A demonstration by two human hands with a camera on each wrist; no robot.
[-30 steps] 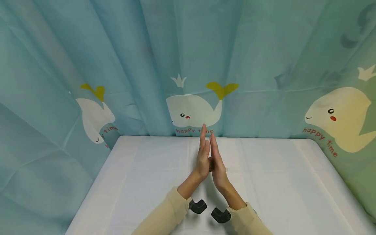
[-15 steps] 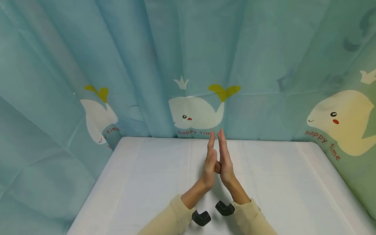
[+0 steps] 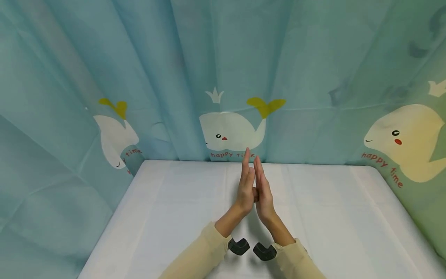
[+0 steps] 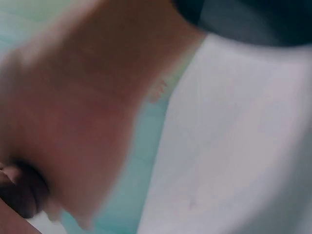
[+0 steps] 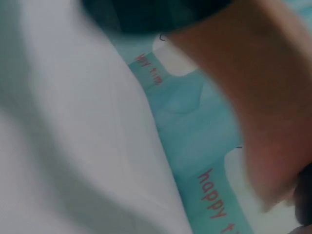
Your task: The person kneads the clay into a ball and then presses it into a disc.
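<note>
In the head view my left hand (image 3: pixel 246 190) and right hand (image 3: pixel 265 195) face each other palm to palm over the white table, fingers straight and pointing away from me. Pressed between the palms is a small, dark brown, rounded object (image 3: pixel 256 195), its kind too covered to tell. The left fingertips reach slightly farther forward than the right ones. Blurred in the left wrist view, the brown object (image 4: pixel 27 197) shows a rounded, grooved side against the palm. Only a dark edge of it appears at the border of the right wrist view.
A white-covered table (image 3: pixel 174 201) lies under both hands. Light blue curtain (image 3: pixel 313 77) with printed whales surrounds its back and sides. Black wrist-worn devices (image 3: pixel 239 247) sit at both cream cuffs (image 3: pixel 217 240), close to each other.
The palms slide against each other with the brown object between them. Since half a second ago the left hand has moved forward and the right hand back; before that they moved the opposite way.
</note>
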